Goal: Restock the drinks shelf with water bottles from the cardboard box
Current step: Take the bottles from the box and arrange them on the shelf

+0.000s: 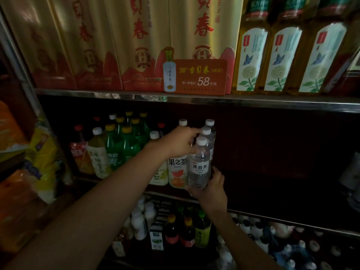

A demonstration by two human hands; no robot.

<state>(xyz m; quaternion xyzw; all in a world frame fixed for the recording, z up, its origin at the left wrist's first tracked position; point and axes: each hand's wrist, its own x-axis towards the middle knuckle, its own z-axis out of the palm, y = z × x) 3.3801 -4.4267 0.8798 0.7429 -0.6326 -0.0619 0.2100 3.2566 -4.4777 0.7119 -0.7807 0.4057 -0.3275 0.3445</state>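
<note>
I had both hands up at the middle drinks shelf. My right hand, at about 5 o'clock from the centre of the view, cupped the base of the front water bottle, fingers curled round its lower right side; the bottle stood upright at the shelf's front edge, white cap on, its label facing me. My left hand reached in from 7 o'clock with the forearm stretched across the frame, and its fingers were curled at the neck of the bottles, beside the front bottle's cap; I could not tell whether they actually pinched a bottle or only touched it.

Two more water bottles stood in a file straight behind the front one: the second water bottle and the rear water bottle, each touching the next. Just left of the file, at 9 o'clock from the front bottle, stood a fruit tea bottle with a pink and orange label, and further left a cluster of green bottles with yellow caps. To the right, at 3 o'clock, the shelf ran dark.

On the shelf above, at 12 o'clock, an orange price card stood before gold gift boxes, with yellow tea bottles to its right.
</note>
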